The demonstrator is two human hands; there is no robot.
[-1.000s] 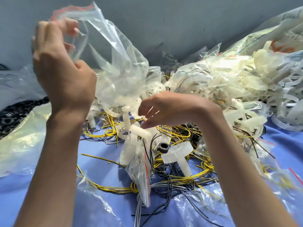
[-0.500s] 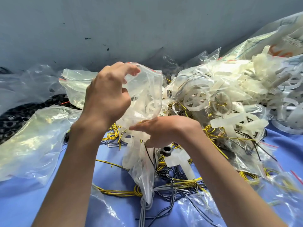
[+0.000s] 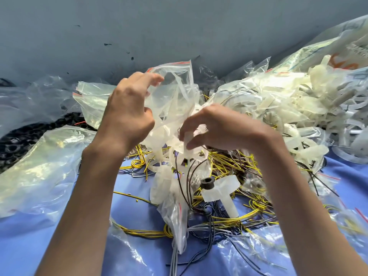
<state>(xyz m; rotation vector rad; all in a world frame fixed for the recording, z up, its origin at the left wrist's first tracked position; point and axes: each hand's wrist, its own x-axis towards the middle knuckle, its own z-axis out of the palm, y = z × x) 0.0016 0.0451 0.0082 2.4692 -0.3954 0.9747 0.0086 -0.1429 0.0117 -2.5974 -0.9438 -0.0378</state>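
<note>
The blue bench (image 3: 29, 246) has a messy heap of yellow wires (image 3: 147, 234) and black wires (image 3: 210, 230) in its middle, a big clear bag (image 3: 39, 172) by its left edge, black rings (image 3: 18, 140) behind that bag, and a pile of white plastic pieces (image 3: 298, 108) at its far right corner.

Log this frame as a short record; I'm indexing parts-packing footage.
Holding: left grip holds a clear zip bag; right grip pinches a translucent plastic part beside the bag, blurred.
Below the hands: tangled yellow wires; a T-shaped plastic piece with a black ring at its end.
Right side: heap of bagged plastic wheels.
Surface: blue cloth.
</note>
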